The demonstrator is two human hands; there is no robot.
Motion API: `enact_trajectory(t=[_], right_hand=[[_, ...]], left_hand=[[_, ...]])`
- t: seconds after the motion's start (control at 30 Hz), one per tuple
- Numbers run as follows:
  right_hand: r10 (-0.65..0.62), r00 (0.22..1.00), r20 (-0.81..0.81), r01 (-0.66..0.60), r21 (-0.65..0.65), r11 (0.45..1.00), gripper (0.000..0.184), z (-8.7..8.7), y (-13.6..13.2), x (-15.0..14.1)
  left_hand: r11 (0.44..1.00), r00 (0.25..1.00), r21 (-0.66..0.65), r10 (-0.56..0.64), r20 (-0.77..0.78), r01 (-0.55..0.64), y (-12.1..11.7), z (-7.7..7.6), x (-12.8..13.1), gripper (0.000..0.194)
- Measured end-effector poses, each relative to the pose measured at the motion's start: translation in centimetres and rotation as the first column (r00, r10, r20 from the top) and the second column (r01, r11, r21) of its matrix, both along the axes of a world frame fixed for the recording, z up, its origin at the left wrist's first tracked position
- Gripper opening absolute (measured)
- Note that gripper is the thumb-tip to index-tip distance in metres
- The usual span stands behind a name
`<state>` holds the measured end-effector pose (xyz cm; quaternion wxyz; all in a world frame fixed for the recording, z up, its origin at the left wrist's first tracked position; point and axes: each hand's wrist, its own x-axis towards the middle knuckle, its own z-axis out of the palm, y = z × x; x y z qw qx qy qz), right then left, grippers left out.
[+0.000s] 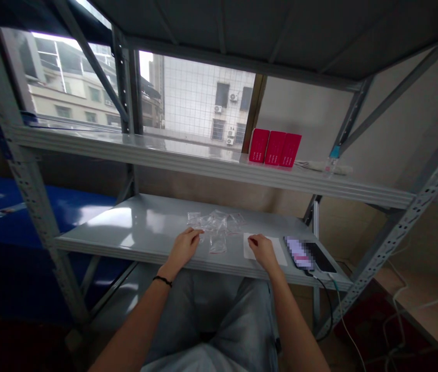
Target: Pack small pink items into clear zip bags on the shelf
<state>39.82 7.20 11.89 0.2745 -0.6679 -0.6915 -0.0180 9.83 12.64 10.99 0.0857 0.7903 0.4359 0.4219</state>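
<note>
The left hand lay half-curled against the clear plastic bags; the right hand curled loosely on a white sheet (any pinch: impossible to tell).

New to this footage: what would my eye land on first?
Three red boxes stand upright on the upper shelf, bright against the window. Lower down, the left hand touches clear plastic bags on the lower shelf, and a phone with a pixelated screen lies at its right end.

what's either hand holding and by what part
The left hand touches the edge of clear plastic bags; the right hand rests on a white sheet. Neither visibly grips anything.
</note>
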Motion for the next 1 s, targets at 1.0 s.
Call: enact_trajectory(t=[1.0], right_hand=[[0.478, 0.867, 0.141, -0.473, -0.068, 0.878, 0.021, 3.5, -11.6, -9.0]], left_hand=[[0.911, 0.965, -0.325, -0.212, 0.156, 0.253, -10.8, 3.2, 4.7, 0.031]])
